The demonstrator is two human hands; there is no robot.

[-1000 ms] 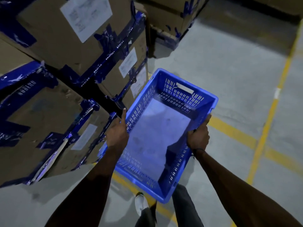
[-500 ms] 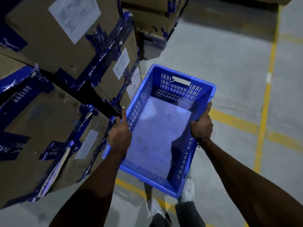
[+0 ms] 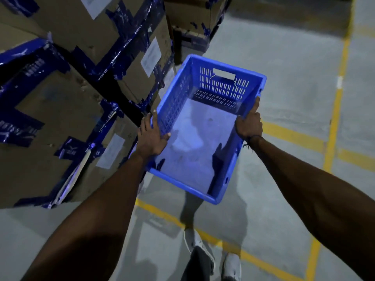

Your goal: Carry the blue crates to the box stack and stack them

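Note:
An empty blue plastic crate (image 3: 203, 142) with slotted walls and a handle cut-out hangs in the air in front of me, above the concrete floor. My left hand (image 3: 151, 136) grips its left long rim, thumb inside the wall. On the opposite long rim my right hand (image 3: 248, 123) holds on, with fingers wrapped over the edge. The stack of cardboard boxes (image 3: 67, 102) with blue tape stands close on the left, almost touching the crate's left side.
More taped cardboard boxes (image 3: 194, 15) on a pallet stand ahead beyond a narrow gap. Yellow floor lines (image 3: 334, 110) cross the grey concrete to the right and under my feet. My white shoes (image 3: 231, 264) show at the bottom.
I have stepped forward along the box stack. The crate has risen and moved ahead with both hands holding it, and my left thumb now sits inside the rim.

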